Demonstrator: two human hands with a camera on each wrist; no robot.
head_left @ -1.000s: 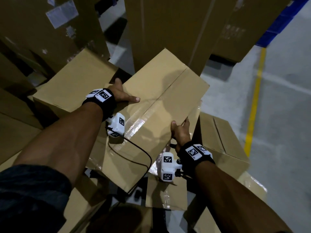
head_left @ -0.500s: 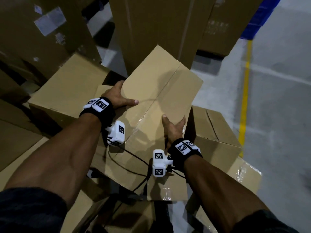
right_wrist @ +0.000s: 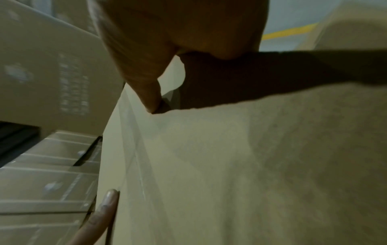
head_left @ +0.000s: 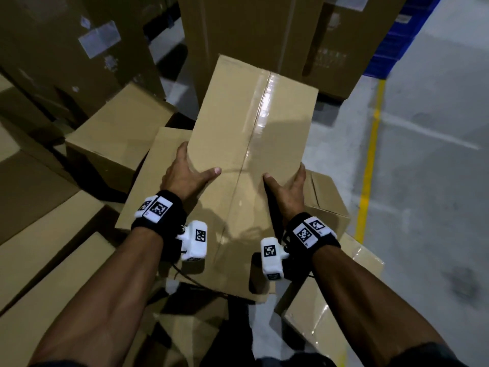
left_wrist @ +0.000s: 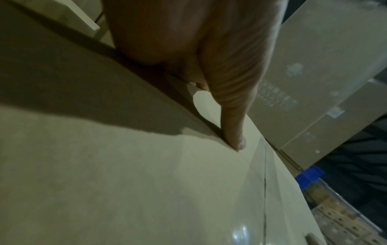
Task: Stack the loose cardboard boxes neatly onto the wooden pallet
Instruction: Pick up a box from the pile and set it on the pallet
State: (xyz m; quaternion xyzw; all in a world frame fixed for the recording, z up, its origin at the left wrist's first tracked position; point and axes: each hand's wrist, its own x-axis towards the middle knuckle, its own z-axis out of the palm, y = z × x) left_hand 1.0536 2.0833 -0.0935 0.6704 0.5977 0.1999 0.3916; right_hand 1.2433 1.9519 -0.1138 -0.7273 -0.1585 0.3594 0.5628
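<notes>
Two hands had the taped cardboard box (head_left: 246, 165) between them. My left hand (head_left: 185, 173) was clamped on its left edge, fingers wrapped down over the side, thumb (left_wrist: 234, 129) flat on the top panel. My right hand (head_left: 287, 185) was clamped on the right edge in the same way, thumb (right_wrist: 150, 92) pressed on top near the tape seam (head_left: 260, 107). The box sat tilted, its far end higher, above a jumble of loose boxes (head_left: 116, 133); whether its near end rested on the box below I could not tell. No wooden pallet showed in any view, so I judged the carry was only starting.

What worried me was the grip: both hands held the near half, leaving the long far half unsupported, so the box could nose down or twist out. The glossy tape offered poor purchase if a thumb slid onto it. The tall cartons (head_left: 248, 35) stood close ahead, and the raised far corner could clip them on a swing. The smaller box (head_left: 325, 200) just beside my right hand could catch the wrist camera (head_left: 272, 256).
</notes>
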